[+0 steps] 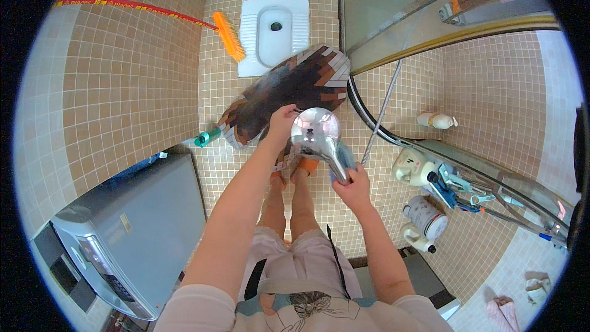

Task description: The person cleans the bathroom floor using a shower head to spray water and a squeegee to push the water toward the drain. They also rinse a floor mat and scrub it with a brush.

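A chrome shower head (315, 133) is gripped by its handle in my right hand (355, 186). Its metal hose (383, 101) runs up to the right, past the shower enclosure. My left hand (281, 124) reaches beside the shower head, fingers curled over the dark middle of a mat; whether it pinches the mat is hidden. The brown, grey and black patterned mat (286, 83) spreads across the tiled floor in front of my feet, overlapping the squat toilet's corner. A bluish object (345, 159) shows partly behind my right hand, too covered to name.
A white squat toilet (274, 55) lies ahead, with an orange broom (228, 37) beside it. A green bottle (208, 137) touches the mat's left end. At left stands a washing machine (143, 221); jugs (412, 166) and cleaning tools line the right, below the glass enclosure (392, 4).
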Demonstrator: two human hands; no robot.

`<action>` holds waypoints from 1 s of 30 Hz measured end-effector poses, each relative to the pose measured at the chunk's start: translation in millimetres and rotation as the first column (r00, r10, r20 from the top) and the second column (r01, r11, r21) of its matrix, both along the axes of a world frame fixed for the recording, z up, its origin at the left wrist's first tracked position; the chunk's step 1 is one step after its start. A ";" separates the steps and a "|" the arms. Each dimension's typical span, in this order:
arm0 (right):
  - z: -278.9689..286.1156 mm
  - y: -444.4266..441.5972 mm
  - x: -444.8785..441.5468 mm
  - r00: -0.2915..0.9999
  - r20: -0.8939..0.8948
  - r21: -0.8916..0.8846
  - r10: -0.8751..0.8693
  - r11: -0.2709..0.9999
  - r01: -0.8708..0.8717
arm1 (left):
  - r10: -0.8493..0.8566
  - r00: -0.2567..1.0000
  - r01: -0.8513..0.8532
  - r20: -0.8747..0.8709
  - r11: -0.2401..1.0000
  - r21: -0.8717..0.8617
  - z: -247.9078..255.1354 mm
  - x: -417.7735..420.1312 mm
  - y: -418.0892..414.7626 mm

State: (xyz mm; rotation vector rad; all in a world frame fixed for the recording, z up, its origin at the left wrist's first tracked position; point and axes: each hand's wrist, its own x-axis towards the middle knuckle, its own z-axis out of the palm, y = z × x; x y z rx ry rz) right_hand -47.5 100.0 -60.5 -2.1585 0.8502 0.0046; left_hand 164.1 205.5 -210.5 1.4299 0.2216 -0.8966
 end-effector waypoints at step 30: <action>-23.5 12.1 1.8 0.975 -0.118 -0.259 0.187 0.942 -0.212 | 0.407 0.755 -0.466 -0.514 0.884 0.016 7.2 -5.3 88.4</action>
